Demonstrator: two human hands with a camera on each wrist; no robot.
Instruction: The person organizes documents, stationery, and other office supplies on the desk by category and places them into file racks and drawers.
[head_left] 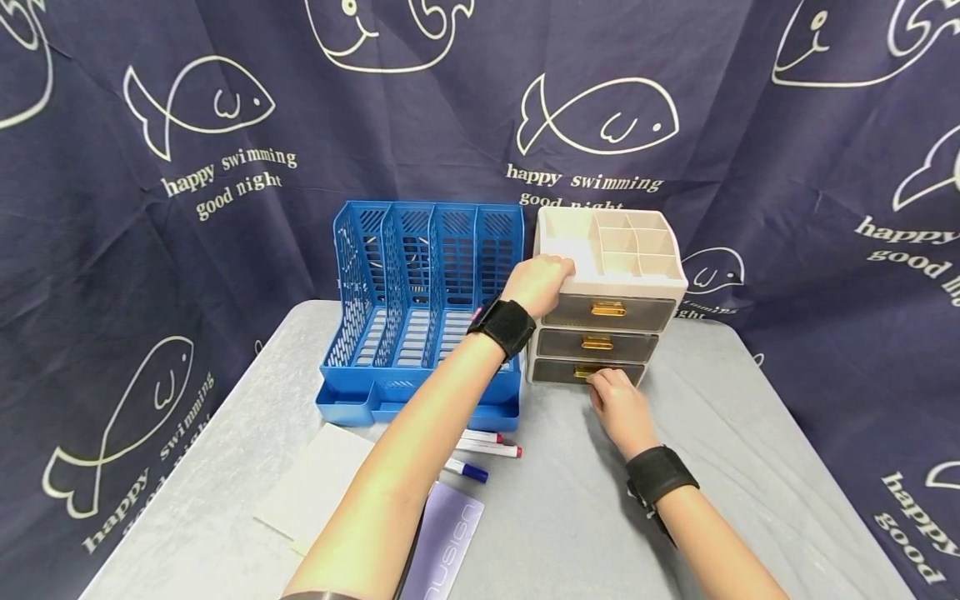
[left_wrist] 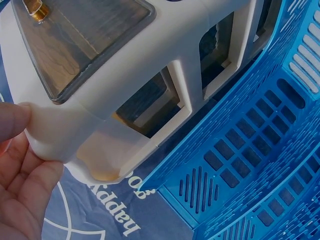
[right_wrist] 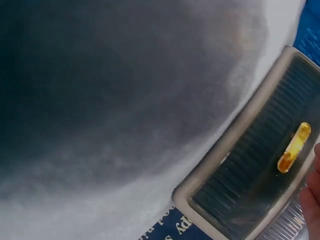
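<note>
Your left hand [head_left: 538, 283] is clamped on the top-left corner of the cream drawer organizer [head_left: 637, 250], fingers curled over the rim; it looks like a brace so the light plastic box doesn't slide. The left wrist view confirms it: thumb and palm wrap the rounded corner.

Your right hand [head_left: 617, 406] is at the bottom drawer [head_left: 588, 372], lower centre of the frame, fingers bent onto its gold handle [right_wrist: 294, 147]. Whether they pinch it or just touch, I can't tell.

The drawer fronts are smoky translucent plastic with a ribbed face; the handles are small, glossy and amber.

The blue perforated file rack [head_left: 420, 308] sits just left of the organizer, rigid slotted plastic. Markers [head_left: 487, 443] and a purple booklet [head_left: 442, 546] lie on the grey, soft-looking surface [head_left: 750, 467].
</note>
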